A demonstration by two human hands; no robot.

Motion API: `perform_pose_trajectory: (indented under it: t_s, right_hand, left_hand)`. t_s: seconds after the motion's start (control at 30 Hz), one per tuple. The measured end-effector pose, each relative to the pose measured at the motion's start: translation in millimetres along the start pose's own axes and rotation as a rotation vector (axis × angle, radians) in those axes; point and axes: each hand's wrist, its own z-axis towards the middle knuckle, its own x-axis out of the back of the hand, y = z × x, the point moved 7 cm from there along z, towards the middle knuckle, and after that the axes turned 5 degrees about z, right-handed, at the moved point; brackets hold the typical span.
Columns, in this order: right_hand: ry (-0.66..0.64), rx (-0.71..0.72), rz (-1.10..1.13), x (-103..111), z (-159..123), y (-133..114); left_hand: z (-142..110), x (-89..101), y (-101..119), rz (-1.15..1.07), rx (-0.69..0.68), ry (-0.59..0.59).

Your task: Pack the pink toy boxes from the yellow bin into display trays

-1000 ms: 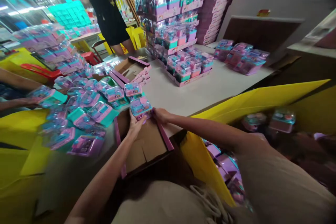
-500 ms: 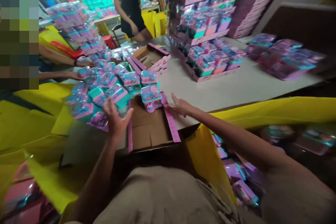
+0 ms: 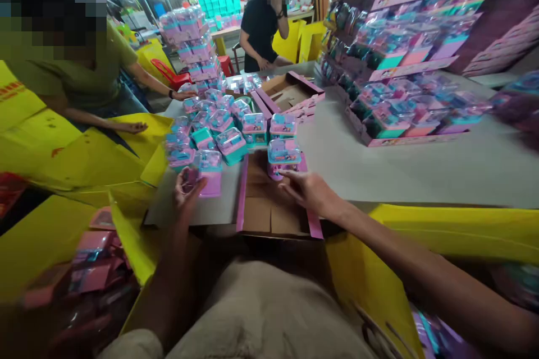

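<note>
My left hand (image 3: 188, 189) is closed round the side of a small lilac plastic box (image 3: 209, 182) with a teal band and a clear top, above the table's near left part. My right hand (image 3: 310, 190) holds nothing; its fingers are apart, with the index finger stretched out at the front of another lilac and teal box (image 3: 284, 152). That box stands in the far part of a shallow brown cardboard tray (image 3: 259, 216) with pink-purple sides. Left of the tray lies a pile of similar boxes (image 3: 231, 143), teal and lilac under clear plastic.
Stacked trays of boxes (image 3: 415, 61) rise at the right, another stack (image 3: 191, 45) at the back left. More pink-edged trays (image 3: 290, 92) lie beyond. Yellow cartons (image 3: 455, 230) flank me. A co-worker (image 3: 90, 84) reaches toward the pile; another person (image 3: 263, 25) is behind the table.
My view has swung left. My left hand left the box in the tray and took hold of a lilac one from the pile's near side. My right hand moved in front of the tray's box.
</note>
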Motion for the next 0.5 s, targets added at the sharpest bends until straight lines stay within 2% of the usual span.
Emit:
perform_pose_trajectory:
  t_s: [0.07,0.1,0.17,0.23,0.3,0.4,0.5]
  right_hand:
    - [0.095,0.005,0.195,10,10,-10]
    - [0.125,-0.016,0.271,15,16,-14]
    - [0.126,-0.087,0.355,20,32,-23]
    - [0.075,-0.158,0.334,21,50,-25]
    - [0.018,-0.215,0.259,22,66,-16]
    - [-0.043,-0.196,0.118,23,83,7]
    - [-0.088,-0.026,-0.034,17,87,17]
  left_hand:
    - [-17,-14.4,12,-0.177,0.016,-0.085]
    - [-28,-22.5,25,-0.162,-0.034,-0.090]
    - [-51,-38.8,60,0.021,-0.267,-0.035]
    - [-76,-56.3,96,0.242,-0.543,0.036]
    - [-93,-70.3,115,0.323,-0.719,0.071]
    - [-96,-84.8,114,0.253,-0.792,0.035]
    - [-88,-100.9,92,0.254,-0.763,-0.036]
